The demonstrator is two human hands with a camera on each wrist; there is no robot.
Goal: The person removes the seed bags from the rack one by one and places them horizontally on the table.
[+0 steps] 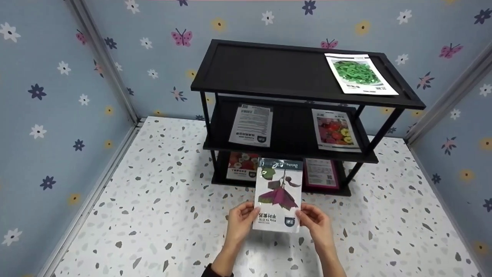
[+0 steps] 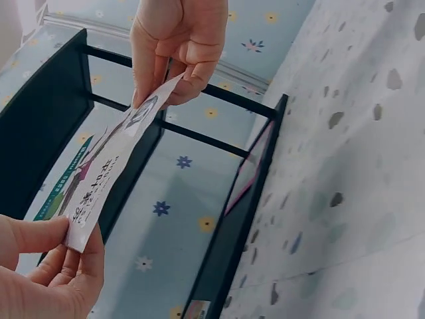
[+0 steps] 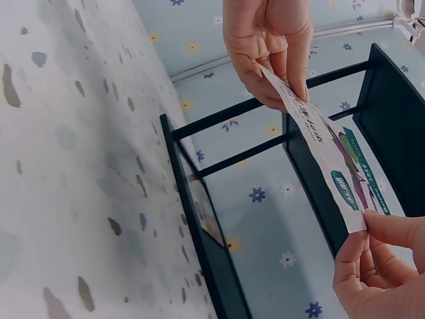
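Both hands hold a white seed packet [image 1: 278, 196] with a dark band and a picture of purple and green leaves. Its print is upside down in the head view. My left hand [image 1: 240, 221] pinches the near left edge between thumb and fingers. At the near right edge, my right hand [image 1: 316, 221] pinches it the same way. The packet [image 2: 109, 166] bends slightly between the two hands in the left wrist view. It is in front of a black three-level rack [image 1: 269, 69], its far end overlapping the bottom shelf in the head view.
A green-leaf packet [image 1: 361, 75] lies on the rack's top right. On the middle shelf are a grey text-covered packet [image 1: 252, 125] and a red-and-yellow picture packet [image 1: 336, 130]. A red picture packet [image 1: 242, 166] and a pink-edged one [image 1: 321, 173] lie below. Flowered walls [image 1: 50, 115] surround the speckled surface.
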